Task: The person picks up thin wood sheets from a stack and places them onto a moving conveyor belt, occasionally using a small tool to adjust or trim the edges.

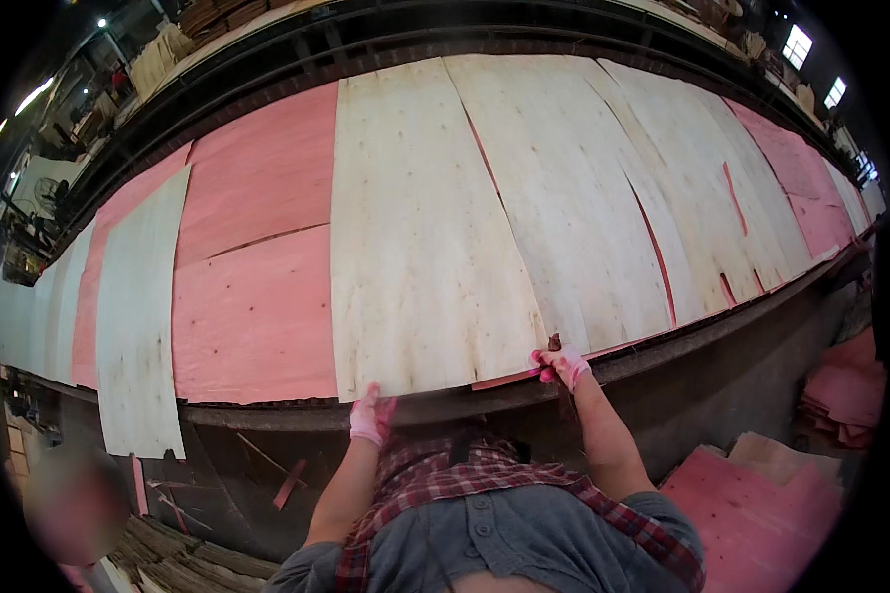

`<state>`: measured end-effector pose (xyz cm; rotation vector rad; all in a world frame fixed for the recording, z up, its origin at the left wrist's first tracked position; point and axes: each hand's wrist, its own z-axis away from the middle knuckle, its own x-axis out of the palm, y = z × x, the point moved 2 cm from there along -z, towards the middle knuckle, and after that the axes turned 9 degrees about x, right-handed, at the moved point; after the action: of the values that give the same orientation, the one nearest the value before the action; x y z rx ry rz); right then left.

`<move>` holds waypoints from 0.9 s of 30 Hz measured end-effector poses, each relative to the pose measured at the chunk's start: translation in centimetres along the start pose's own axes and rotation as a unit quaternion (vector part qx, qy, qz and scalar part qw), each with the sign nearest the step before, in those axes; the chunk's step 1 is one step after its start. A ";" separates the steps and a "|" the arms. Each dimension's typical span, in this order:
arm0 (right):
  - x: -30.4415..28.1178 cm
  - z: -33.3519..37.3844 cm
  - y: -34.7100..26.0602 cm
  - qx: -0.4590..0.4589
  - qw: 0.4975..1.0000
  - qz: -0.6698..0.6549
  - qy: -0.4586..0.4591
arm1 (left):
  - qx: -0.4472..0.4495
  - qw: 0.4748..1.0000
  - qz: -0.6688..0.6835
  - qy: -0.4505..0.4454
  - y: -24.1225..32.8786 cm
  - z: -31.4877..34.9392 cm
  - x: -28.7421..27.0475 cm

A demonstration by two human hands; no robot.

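Note:
In front of me lies a long, pale wood veneer sheet [420,227], its near edge by my body. My left hand [371,415], in a pink-stained white glove, pinches that edge at the sheet's left corner. At the right corner is my right hand [561,367], gloved alike and closed around a narrow dark brown piece [555,343], whose kind I cannot make out. Its fingers also meet the sheet's corner, and whether they grip it is unclear. Pink sheets [257,316] lie left of the pale one, and another pale veneer [603,217] adjoins it on the right.
A narrow pale strip [140,326] overhangs the bench's front edge [267,413] at the left. Beside it is a blurred person [77,504]. Pink sheets are piled on the floor [747,509] at lower right. Scraps [289,484] and stacked brown veneer [183,558] lie below left.

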<state>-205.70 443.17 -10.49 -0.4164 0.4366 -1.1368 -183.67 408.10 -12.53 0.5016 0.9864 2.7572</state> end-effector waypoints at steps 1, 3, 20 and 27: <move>-0.4 -0.5 0.1 -0.001 1.000 -0.010 -0.019 | -0.005 1.000 0.013 -0.026 -0.1 -0.2 0.1; -1.0 -1.5 0.2 -0.005 0.998 -0.030 -0.057 | -0.013 0.996 0.041 -0.079 -0.6 -1.5 -0.3; 1.3 -4.9 1.9 0.069 0.997 -0.034 0.001 | -0.149 0.979 -0.083 -0.111 0.6 -4.5 -0.9; -4.2 2.5 5.6 0.024 0.977 -0.212 -0.027 | -0.238 0.861 -0.372 -0.250 5.2 -1.8 -1.3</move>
<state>-201.55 449.35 -10.87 -0.5120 0.2778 -1.5430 -183.33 402.74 -10.86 0.5539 0.2530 1.9043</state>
